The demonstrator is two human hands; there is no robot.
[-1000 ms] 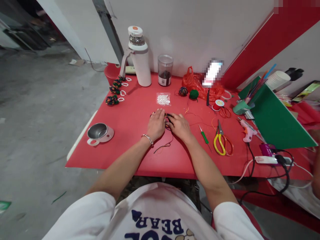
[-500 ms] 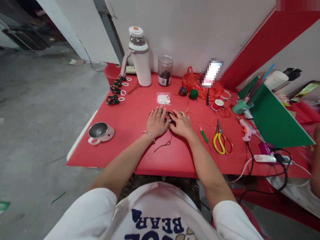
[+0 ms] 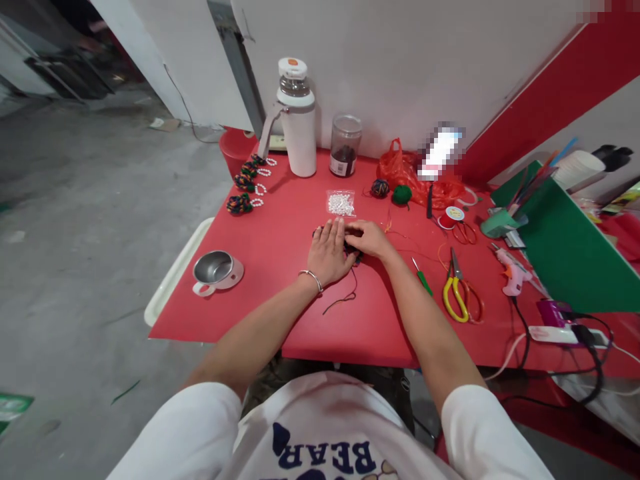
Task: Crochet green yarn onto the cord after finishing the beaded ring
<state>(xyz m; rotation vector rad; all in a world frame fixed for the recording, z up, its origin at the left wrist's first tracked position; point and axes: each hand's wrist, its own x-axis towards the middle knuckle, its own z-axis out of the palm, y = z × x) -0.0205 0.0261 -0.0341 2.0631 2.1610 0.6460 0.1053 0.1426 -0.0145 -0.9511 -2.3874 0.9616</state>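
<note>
A small dark knitted piece (image 3: 354, 252) lies on the red table, mostly covered by both hands. My left hand (image 3: 330, 253) rests flat over its left part, fingers stretched forward, a silver bangle on the wrist. At its right side my right hand (image 3: 367, 239) has curled fingers touching the piece; the fingertips are partly hidden. A thin dark thread (image 3: 343, 299) trails from the piece toward the table's front edge. Just beyond the hands is a clear bag of white beads (image 3: 341, 203).
At left stand a steel cup (image 3: 216, 268) and dark yarn pieces with bead loops (image 3: 240, 203). A white thermos (image 3: 300, 133) and a jar (image 3: 345, 147) are behind. Yellow-handled scissors (image 3: 455, 300), a green-handled hook (image 3: 424, 280) and a pink glue gun (image 3: 514, 272) lie right.
The camera view has shifted, moving the table scene rightward. My right hand has gone from lying spread to curled fingers at the piece's edge; my left hand stays flat.
</note>
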